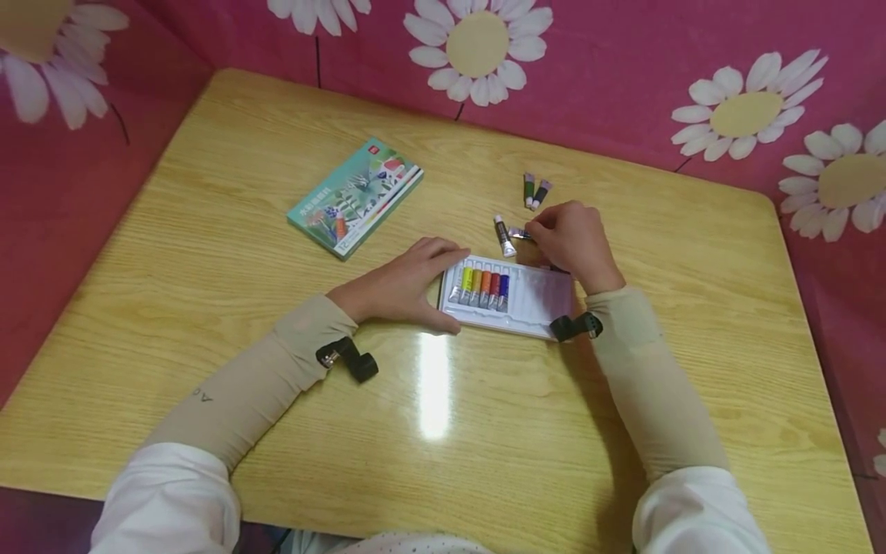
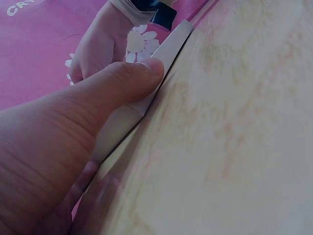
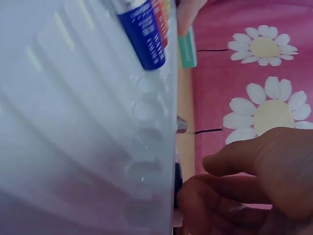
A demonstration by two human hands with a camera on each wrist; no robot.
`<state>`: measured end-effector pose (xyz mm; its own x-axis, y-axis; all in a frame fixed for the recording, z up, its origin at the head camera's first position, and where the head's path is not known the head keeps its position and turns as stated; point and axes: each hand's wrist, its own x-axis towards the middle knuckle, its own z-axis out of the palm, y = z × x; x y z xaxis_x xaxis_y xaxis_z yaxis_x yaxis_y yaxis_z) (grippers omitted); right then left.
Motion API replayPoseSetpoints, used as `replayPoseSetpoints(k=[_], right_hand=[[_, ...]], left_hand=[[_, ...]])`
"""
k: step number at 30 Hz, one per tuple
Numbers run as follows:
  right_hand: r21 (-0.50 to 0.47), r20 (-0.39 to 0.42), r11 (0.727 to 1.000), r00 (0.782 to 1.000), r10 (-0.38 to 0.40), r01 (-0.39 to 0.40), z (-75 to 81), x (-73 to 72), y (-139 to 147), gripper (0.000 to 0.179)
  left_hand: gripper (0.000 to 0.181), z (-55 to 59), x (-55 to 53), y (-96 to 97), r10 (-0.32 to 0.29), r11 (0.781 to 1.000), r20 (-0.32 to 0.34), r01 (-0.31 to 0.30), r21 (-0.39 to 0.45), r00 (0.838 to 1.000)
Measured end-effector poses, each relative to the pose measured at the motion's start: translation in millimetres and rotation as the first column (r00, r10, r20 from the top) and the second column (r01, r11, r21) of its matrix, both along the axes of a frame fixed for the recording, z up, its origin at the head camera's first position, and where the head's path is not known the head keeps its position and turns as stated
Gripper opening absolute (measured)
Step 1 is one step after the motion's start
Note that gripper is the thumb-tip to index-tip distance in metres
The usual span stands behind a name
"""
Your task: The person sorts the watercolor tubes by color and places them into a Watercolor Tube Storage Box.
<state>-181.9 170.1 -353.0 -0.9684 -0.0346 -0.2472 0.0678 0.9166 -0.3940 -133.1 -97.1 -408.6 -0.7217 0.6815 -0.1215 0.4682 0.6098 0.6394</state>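
Gripping tray (image 1: pixel 543 296) with left hand (image 1: pixel 407 285); seemingly collecting tube (image 1: pixel 517 233) with right hand (image 1: pixel 576 242), can't tell whether pinching; likely needing firm hold next.

1 bx (image 1: pixel 356 196), 1 tray (image 1: pixel 543 300), min. 10 tubes (image 1: pixel 486 288)

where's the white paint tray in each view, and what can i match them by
Head: the white paint tray sits right of centre.
Left wrist: the tray slants down leftward from upper centre, partly hidden by the left hand.
Right wrist: the tray fills the left half.
Shared landmark: white daisies, visible in all three.
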Motion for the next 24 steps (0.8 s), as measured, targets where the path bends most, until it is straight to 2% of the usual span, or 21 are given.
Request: replayPoseSetpoints(k=[3,8,18,20,24], right_hand=[[0.046,0.01,0.999,1.0,0.027,-0.027,-1.4,-2.4,1,0.035],[0.093,-0.028,0.992,0.995,0.092,-0.089,-3.1,-3.4,6,0.031],[0.069,-0.08,0.991,0.99,0.118,-0.113,-4.5,-3.9,16,0.02],[0.06,-0.076,0.993,0.991,0.107,-0.102,-4.3,-3.7,17,0.023],[0.043,-0.032,0.999,0.999,0.033,-0.032,-2.9,-2.7,19,0.037]], left_hand=[[0.118,-0.1,0.3,0.0,-0.002,1.0,-0.001,0.002,0.001,1.0],[0.119,0.0,0.3,-0.5,0.0,1.0,0.003,0.0,-0.004,1.0],[0.119,1.1,-0.3,-0.3,-0.003,1.0,0.001,0.003,-0.005,1.0],[0.119,1.0,-0.2,-0.4,-0.002,1.0,0.004,0.002,-0.006,1.0],[0.119,0.9,0.2,-0.4,-0.001,1.0,0.004,0.001,-0.008,1.0]])
